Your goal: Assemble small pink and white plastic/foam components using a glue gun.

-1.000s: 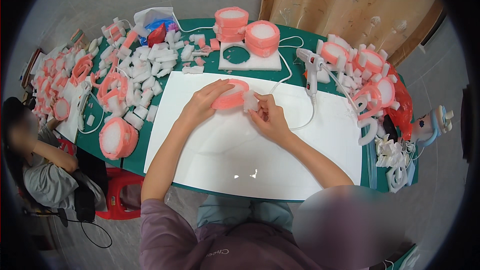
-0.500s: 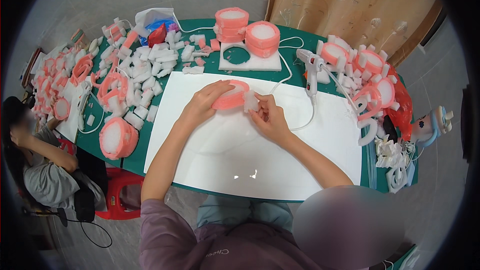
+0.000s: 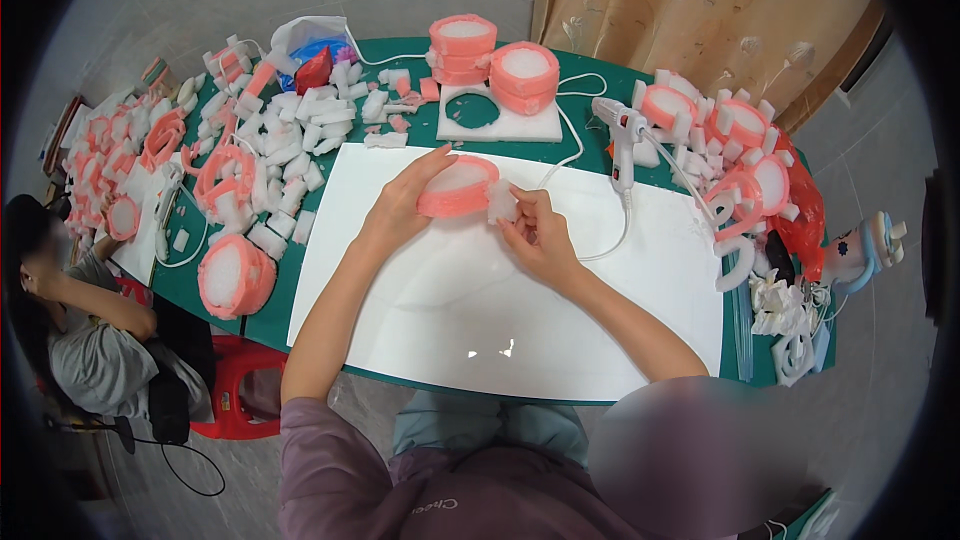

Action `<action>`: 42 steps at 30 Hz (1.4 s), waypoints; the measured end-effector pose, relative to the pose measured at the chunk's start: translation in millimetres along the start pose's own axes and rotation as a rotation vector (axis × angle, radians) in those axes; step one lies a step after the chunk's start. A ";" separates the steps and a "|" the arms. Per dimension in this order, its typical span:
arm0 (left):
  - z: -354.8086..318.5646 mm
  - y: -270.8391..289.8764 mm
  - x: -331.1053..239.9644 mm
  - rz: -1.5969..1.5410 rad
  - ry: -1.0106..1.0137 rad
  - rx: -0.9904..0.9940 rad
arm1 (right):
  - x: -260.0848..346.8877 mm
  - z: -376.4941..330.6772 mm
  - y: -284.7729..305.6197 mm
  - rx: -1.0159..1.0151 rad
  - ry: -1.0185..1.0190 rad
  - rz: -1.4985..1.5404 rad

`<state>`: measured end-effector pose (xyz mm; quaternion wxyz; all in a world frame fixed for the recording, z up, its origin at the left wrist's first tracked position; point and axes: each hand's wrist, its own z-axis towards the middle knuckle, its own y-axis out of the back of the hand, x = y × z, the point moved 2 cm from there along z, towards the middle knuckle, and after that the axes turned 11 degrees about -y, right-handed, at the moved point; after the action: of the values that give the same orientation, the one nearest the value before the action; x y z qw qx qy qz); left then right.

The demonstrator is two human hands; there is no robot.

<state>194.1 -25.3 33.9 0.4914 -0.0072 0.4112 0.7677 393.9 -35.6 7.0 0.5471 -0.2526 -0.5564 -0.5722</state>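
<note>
A round foam piece (image 3: 462, 176), white in the middle with a pink rim, is tilted toward me above the white board (image 3: 440, 290). My left hand (image 3: 405, 202) grips it by its left side, the fingers stretched along the far left edge and the thumb hidden. Between the thumb and fingers of my right hand (image 3: 540, 235) is a small white foam block (image 3: 502, 202). The block is pressed to the right side of the pink rim, or very close to it; I cannot tell which.
Right of my hands a white glue gun (image 3: 623, 135) lies with its cord trailing over the board. Stacked pink-rimmed foam rounds (image 3: 525, 75) stand at the back beside a white foam sheet (image 3: 540, 127). Loose foam blocks (image 3: 300, 125) crowd the left; another person (image 3: 90, 340) sits there.
My left fingers have slid from the top of the foam round to its far left edge, uncovering more of its white middle. The right hand and its block have barely moved.
</note>
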 end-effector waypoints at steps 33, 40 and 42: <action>-5.9 0.8 20.8 -0.206 0.168 -0.257 | -10.2 -1.2 -2.7 -0.048 0.089 0.103; -6.0 2.3 19.6 -0.237 0.155 -0.281 | -12.4 -1.1 -3.3 -0.030 0.109 0.050; -5.4 3.1 18.9 -0.197 0.107 -0.275 | -13.4 -0.6 -4.2 -0.033 0.126 0.064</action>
<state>179.9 -15.1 24.5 0.5360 -0.1555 0.3254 0.7633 394.0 -32.5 -6.7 0.5947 -0.2428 -0.5029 -0.5784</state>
